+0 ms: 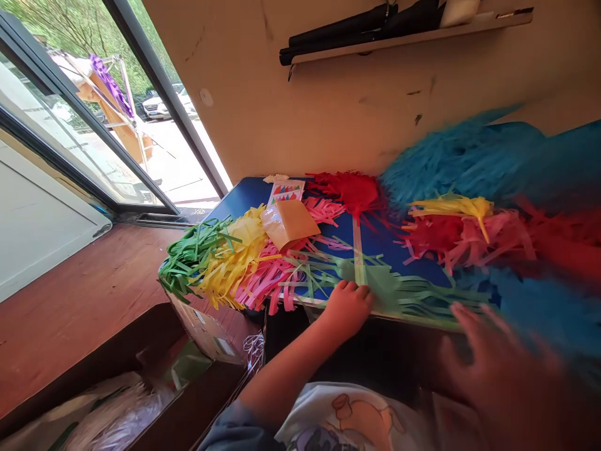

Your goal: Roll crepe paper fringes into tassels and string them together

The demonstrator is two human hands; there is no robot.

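Observation:
My left hand (346,307) rests knuckles-up on the near edge of a blue table (244,195), fingers curled onto light green fringed paper (375,282) and the foot of a thin pale stick (359,250). My right hand (498,369) is blurred low on the right, fingers spread, just below the green fringe and next to blue fringed paper (539,307). Piles of cut paper fringe cover the table: dark green (192,254), yellow (235,257), pink (267,275), red (350,188), and a big blurred blue mass (469,153).
A tan paper packet (288,222) and a card with coloured triangles (286,190) lie on the fringes. An open cardboard box (154,388) with plastic wrap sits low left on a wooden floor (79,294). A window is at left, a wall shelf (404,34) above.

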